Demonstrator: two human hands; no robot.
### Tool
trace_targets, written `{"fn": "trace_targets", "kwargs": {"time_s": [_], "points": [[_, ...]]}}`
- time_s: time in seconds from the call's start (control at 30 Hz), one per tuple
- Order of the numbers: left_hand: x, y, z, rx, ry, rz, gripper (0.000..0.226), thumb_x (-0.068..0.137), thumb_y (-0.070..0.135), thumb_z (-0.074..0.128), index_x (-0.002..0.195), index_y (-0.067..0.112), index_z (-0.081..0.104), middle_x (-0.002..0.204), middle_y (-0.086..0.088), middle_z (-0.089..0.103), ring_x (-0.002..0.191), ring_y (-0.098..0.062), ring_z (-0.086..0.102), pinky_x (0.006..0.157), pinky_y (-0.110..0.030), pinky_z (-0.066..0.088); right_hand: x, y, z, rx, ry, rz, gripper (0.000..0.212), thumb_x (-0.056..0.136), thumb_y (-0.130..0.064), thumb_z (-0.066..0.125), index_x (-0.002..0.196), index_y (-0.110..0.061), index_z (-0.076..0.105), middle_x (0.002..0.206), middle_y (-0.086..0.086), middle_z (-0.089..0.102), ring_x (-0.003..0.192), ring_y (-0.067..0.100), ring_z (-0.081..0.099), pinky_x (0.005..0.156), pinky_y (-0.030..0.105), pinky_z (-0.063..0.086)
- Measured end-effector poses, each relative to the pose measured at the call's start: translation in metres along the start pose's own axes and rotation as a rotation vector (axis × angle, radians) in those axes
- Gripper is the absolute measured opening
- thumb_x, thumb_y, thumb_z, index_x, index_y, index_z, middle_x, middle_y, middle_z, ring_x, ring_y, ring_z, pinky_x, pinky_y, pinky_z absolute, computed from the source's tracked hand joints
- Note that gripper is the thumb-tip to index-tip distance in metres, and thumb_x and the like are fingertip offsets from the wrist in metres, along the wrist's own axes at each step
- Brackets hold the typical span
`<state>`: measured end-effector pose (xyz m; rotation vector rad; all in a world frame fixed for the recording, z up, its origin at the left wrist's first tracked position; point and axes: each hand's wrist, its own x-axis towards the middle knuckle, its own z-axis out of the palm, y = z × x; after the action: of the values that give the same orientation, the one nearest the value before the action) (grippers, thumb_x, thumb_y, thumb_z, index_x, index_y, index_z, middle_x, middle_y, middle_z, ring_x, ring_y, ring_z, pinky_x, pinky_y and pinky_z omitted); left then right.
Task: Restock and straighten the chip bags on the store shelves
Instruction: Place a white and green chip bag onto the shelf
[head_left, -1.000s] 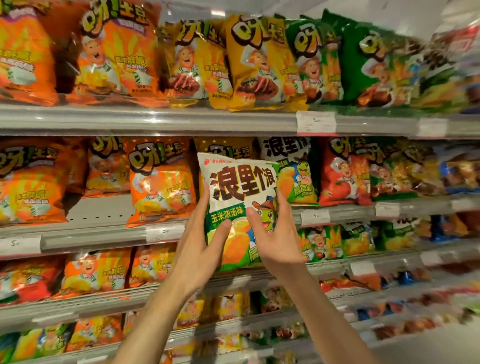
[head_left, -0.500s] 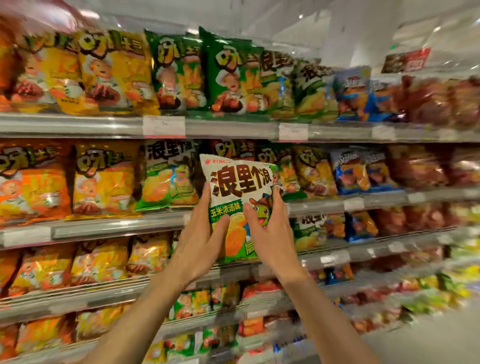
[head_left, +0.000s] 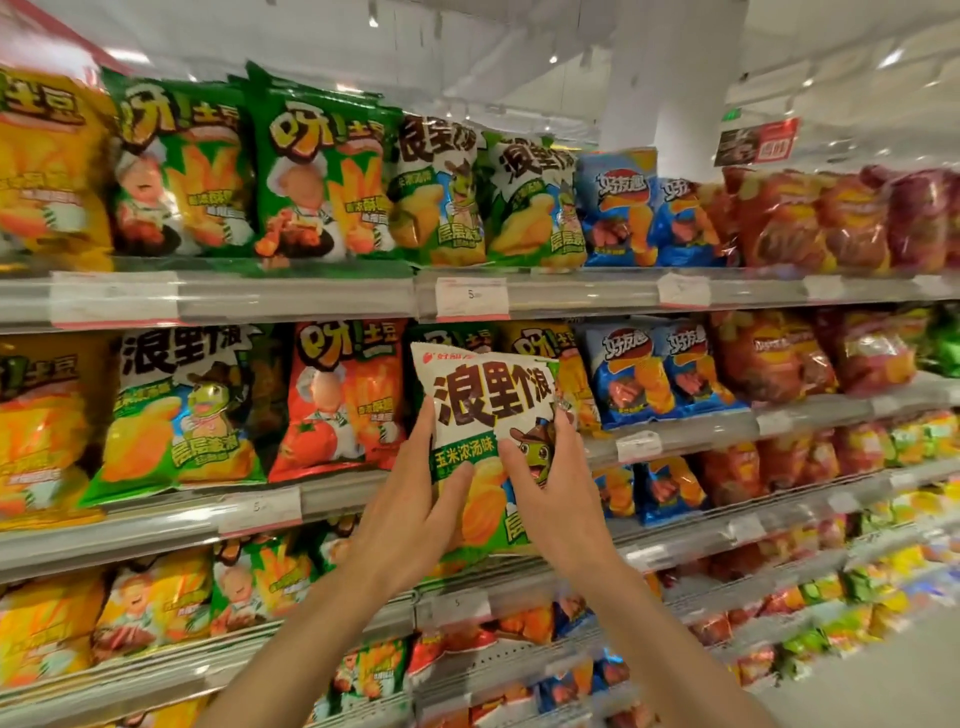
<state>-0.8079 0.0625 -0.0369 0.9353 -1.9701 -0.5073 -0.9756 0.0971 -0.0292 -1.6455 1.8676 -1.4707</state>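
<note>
My left hand (head_left: 410, 512) and right hand (head_left: 558, 499) are both clamped on one white-and-green bag (head_left: 488, 410), fingers along its side edges and thumbs pressed on its lower front, so it hangs upright in the air in front of the second shelf (head_left: 353, 493), touching nothing on it. The grip sits low, which I reckon is the first hazard: the puffy top could flop forward or the slick film slide through my thumbs, and squeezing harder to stop that would crush the chips. Directly behind it stand a green bag and a yellow bag (head_left: 545, 353), with a red bag (head_left: 343, 395) just to the left, packed close; if I push mine in there, I would likely tip one off the ledge or bury the wrong flavour. Matching bags (head_left: 176, 405) stand further left on this shelf, and two more (head_left: 491, 200) on the top shelf (head_left: 571, 293), so the likelier mistake is choosing a wrong row. The price tag (head_left: 638, 446) could also catch on the bag's bottom seam and get knocked loose.
</note>
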Motion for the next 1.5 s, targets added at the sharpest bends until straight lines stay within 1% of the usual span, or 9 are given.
{"fn": "trace_targets", "kwargs": {"time_s": [0.23,0.47,0.57,0.73,0.93,1.1,1.23,1.37,1.5], "points": [[0.047,-0.012,0.042,0.001,0.054,-0.034,0.076,0.100,0.058,0.040,0.152,0.053,-0.015,0.162,0.031,0.002,0.147,0.000,0.024,0.115,-0.037,0.037,0.059,0.031,-0.014,-0.002,-0.043,-0.039,0.084,0.090,-0.074,0.044,0.157,-0.034,0.013,0.156,-0.008,0.033,0.140,0.009,0.035,0.112,0.032,0.035],[0.064,-0.004,0.067,-0.028,0.063,-0.121,0.077,0.099,0.057,0.044,0.154,0.050,-0.008,0.146,0.049,0.007,0.112,0.042,0.020,0.106,-0.022,0.031,0.088,0.058,-0.025,0.058,-0.082,-0.103,0.078,0.090,-0.075,0.044,0.154,-0.037,0.020,0.150,-0.011,0.039,0.137,0.008,0.039,0.111,0.040,0.041],[0.070,0.001,0.078,-0.036,0.106,-0.156,0.076,0.099,0.053,0.048,0.154,0.052,-0.004,0.140,0.049,0.025,0.097,0.038,0.039,0.097,-0.022,0.038,0.099,0.067,-0.030,0.079,-0.086,-0.141,0.076,0.092,-0.071,0.046,0.154,-0.038,0.018,0.149,-0.013,0.038,0.136,0.005,0.039,0.111,0.039,0.041],[0.075,0.017,0.102,-0.055,0.187,-0.163,0.074,0.099,0.047,0.052,0.150,0.058,-0.001,0.145,0.053,0.020,0.126,0.031,0.028,0.095,0.003,0.027,0.118,0.089,-0.041,0.146,-0.124,-0.205,0.076,0.092,-0.070,0.047,0.155,-0.038,0.020,0.153,-0.014,0.038,0.138,0.004,0.038,0.113,0.042,0.040],[0.081,0.033,0.128,-0.090,0.298,-0.210,0.074,0.100,0.034,0.054,0.154,0.048,0.005,0.130,0.067,0.017,0.125,0.036,0.020,0.093,0.010,0.021,0.134,0.104,-0.063,0.109,-0.200,-0.257,0.081,0.091,-0.077,0.037,0.157,-0.041,0.008,0.157,-0.011,0.030,0.143,0.010,0.034,0.114,0.043,0.038],[0.079,0.031,0.129,-0.079,0.352,-0.230,0.074,0.098,0.043,0.054,0.153,0.055,0.006,0.154,0.042,0.020,0.144,0.012,0.021,0.120,-0.033,0.028,0.168,0.119,-0.075,-0.012,-0.083,-0.213,0.071,0.100,-0.060,0.033,0.159,-0.023,0.015,0.152,0.005,0.035,0.140,0.024,0.034,0.109,0.031,0.031],[0.079,0.031,0.120,-0.080,0.367,-0.235,0.073,0.097,0.042,0.055,0.151,0.059,0.009,0.152,0.039,0.029,0.134,0.017,0.035,0.111,-0.027,0.042,0.201,0.125,-0.061,-0.232,-0.072,-0.172,0.079,0.099,-0.058,0.037,0.157,-0.008,0.017,0.149,0.023,0.036,0.134,0.040,0.041,0.108,0.047,0.038],[0.076,0.026,0.110,-0.075,0.373,-0.258,0.073,0.097,0.043,0.056,0.150,0.061,0.009,0.156,0.026,0.034,0.138,0.002,0.041,0.108,-0.044,0.047,0.218,0.124,-0.041,-0.265,-0.193,-0.058,0.086,0.099,-0.059,0.039,0.159,-0.009,0.004,0.154,0.025,0.030,0.138,0.042,0.036,0.109,0.048,0.034],[0.075,0.025,0.102,-0.114,0.356,-0.265,0.072,0.096,0.041,0.057,0.148,0.063,0.012,0.140,0.043,0.042,0.130,0.008,0.046,0.105,-0.044,0.050,0.225,0.130,-0.035,-0.251,-0.215,0.007,0.096,0.093,-0.070,0.038,0.159,-0.011,0.000,0.152,0.025,0.033,0.136,0.042,0.038,0.110,0.049,0.035]]}}
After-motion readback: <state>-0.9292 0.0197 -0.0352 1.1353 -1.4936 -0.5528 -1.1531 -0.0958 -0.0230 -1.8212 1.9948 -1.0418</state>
